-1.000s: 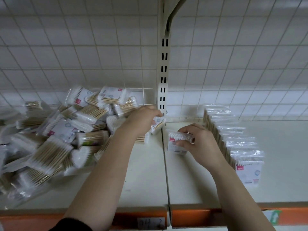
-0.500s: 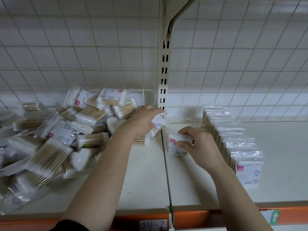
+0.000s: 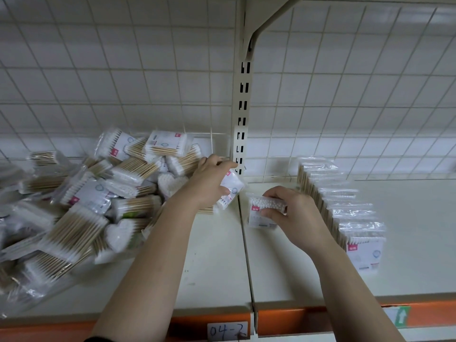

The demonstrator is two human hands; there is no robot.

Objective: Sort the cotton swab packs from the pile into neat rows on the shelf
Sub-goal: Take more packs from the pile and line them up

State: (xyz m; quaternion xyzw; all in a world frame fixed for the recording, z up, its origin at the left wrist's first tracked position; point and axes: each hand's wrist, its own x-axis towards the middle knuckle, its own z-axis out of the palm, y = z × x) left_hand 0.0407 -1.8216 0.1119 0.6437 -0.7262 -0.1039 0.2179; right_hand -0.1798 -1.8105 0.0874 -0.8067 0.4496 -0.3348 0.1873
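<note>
One wide-angle view, from a camera worn on the person's head. It looks forward and down onto a cream shelf (image 3: 283,272), from close in: both bare forearms (image 3: 148,267) enter at the bottom edge, and the left hand (image 3: 209,181) and right hand (image 3: 293,211) sit near the middle of the frame. The shelf's orange front edge (image 3: 308,319) runs along the bottom. A wire grid back panel (image 3: 123,82) fills the upper half, with a slotted upright (image 3: 243,114) at centre. Straight lines curve toward the frame's edges.
</note>
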